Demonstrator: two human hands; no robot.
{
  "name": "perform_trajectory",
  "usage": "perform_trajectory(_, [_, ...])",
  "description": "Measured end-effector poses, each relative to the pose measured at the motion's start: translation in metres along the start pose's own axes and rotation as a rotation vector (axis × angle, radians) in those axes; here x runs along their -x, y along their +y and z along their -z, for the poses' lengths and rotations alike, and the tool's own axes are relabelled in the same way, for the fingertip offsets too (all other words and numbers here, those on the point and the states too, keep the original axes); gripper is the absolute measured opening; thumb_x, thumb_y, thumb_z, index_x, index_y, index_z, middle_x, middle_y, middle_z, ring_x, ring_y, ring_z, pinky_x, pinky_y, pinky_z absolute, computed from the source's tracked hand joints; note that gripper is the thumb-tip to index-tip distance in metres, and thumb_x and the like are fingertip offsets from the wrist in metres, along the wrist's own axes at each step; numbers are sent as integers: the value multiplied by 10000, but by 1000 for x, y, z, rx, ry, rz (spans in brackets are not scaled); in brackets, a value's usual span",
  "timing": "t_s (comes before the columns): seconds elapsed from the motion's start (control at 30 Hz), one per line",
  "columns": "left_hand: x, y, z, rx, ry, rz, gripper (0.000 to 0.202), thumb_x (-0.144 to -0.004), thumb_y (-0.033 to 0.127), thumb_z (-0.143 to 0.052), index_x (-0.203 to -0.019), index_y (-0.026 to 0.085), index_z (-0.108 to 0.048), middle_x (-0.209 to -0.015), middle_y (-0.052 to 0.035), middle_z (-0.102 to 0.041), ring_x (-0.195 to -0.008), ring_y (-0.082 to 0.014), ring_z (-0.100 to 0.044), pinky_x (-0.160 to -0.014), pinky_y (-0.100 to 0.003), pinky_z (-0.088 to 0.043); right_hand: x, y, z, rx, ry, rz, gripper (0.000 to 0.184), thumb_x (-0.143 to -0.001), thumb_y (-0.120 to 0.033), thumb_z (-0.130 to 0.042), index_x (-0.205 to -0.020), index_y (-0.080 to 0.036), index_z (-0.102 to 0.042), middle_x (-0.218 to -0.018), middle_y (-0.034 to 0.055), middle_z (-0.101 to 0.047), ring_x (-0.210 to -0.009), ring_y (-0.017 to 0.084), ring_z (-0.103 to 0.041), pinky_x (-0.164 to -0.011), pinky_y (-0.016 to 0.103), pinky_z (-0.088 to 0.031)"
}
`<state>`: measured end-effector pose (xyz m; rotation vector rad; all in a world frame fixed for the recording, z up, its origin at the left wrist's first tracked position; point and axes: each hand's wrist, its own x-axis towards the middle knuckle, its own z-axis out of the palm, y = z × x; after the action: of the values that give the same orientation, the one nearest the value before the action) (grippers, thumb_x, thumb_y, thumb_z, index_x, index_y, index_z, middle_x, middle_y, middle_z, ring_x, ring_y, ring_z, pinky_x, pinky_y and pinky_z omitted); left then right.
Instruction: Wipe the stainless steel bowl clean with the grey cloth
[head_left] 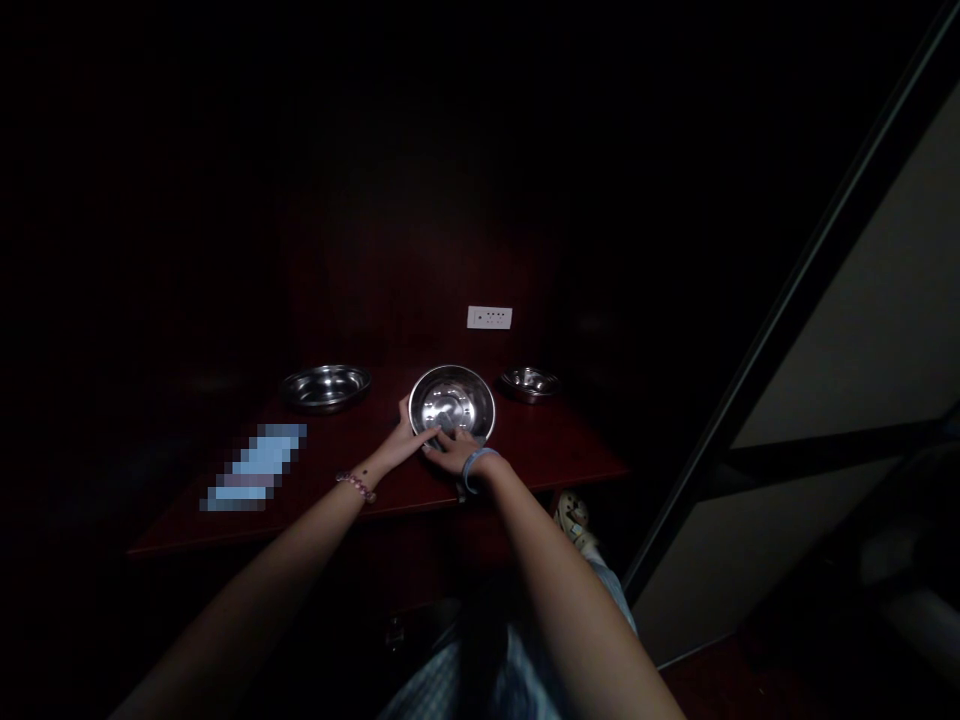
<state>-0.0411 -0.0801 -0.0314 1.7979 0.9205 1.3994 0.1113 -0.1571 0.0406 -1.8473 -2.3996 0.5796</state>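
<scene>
A shiny metal bowl (450,385) is tilted toward me over the front half of the dark red desk. My left hand (405,437) grips its left side, with the thumb along the near rim and the fingers behind the wall. At the near rim, my right hand (454,452) holds the bowl too, its fingers reaching over onto the inner side. A dull greyish patch shows beside the right fingers, too dim to make out. Behind and to the left rests a wide, shallow metal dish (327,388). A smaller metal dish (529,384) sits at the right.
On the left of the desk (337,520) lies a pixelated blue item (259,468). A white socket panel (490,318) is on the back wall. Pale framed panels (840,330) slant along the right. A foot in a clog (574,515) shows below the desk's right part.
</scene>
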Motion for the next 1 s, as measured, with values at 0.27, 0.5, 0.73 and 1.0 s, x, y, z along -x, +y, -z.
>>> perform_trajectory(0.27, [-1, 6, 4, 30, 31, -16, 754, -790, 293, -637, -1447, 222, -274, -1377, -124, -542, -1337, -271, -494, -1177, -456, -310, -1, -10, -8, -189, -65, 87, 814, -940, -579, -431, -1593, -199, -129, -1669, 122, -126, -1535, 290, -143, -1220, 390, -180])
perform_trajectory(0.5, [-6, -2, 6, 35, 112, 2, 727, -735, 183, -602, -1419, 183, -358, -1400, -134, -537, -1363, -285, -470, -1197, -465, -271, 0, -9, -6, 84, -5, 36, 622, -982, -499, -334, -1540, -225, -332, -1642, 115, -253, -1513, 273, -240, -1227, 496, -130])
perform_trajectory(0.73, [-11, -6, 8, 31, 121, -13, 726, -693, 118, -578, -1397, 200, -418, -1347, -98, -576, -1341, -284, -490, -1195, -471, -289, 2, 11, 1, 300, 208, -133, 543, -993, -437, -310, -1465, -221, -468, -1572, 112, -405, -1506, 269, -256, -1223, 545, 61])
perform_trajectory(1.0, [-11, -2, 6, 95, 142, -15, 724, -680, 116, -563, -1394, 181, -459, -1378, -108, -582, -1351, -289, -489, -1202, -466, -286, -7, 9, -10, 410, 342, -190, 616, -949, -372, -398, -1522, -145, -382, -1580, 145, -367, -1518, 310, -220, -1225, 523, 105])
